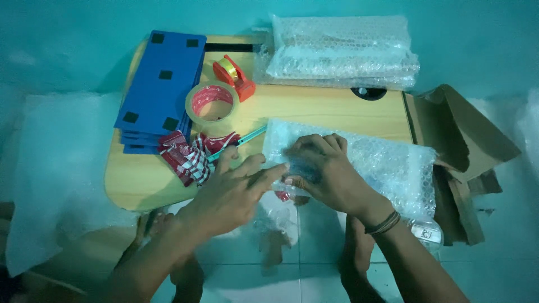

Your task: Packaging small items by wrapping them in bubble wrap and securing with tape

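We have both hands on a bubble-wrapped bundle [359, 163] lying at the front edge of the low wooden bench [314, 106], its near end hanging a little over the tiled floor. Our right hand [323, 171] lies flat and spread on the bundle's left end, pressing the wrap down; our left hand [233, 191] comes in beside it, fingers [269, 171] nearly straight and touching the same end, holding nothing that we can see. To do this well, we judge that the right palm should keep the fold tight while the left fingertips smooth the loose edge, so no slack opens. Left of the bundle lie a red-and-white checked cloth [188, 157] and a teal pen [241, 140]; behind those sit a roll of tape [212, 104], a red tape dispenser [234, 77] and stacked blue boards [160, 90]. Behind the bundle lies another bubble-wrap pile [342, 50]; to its right, torn cardboard [460, 151].
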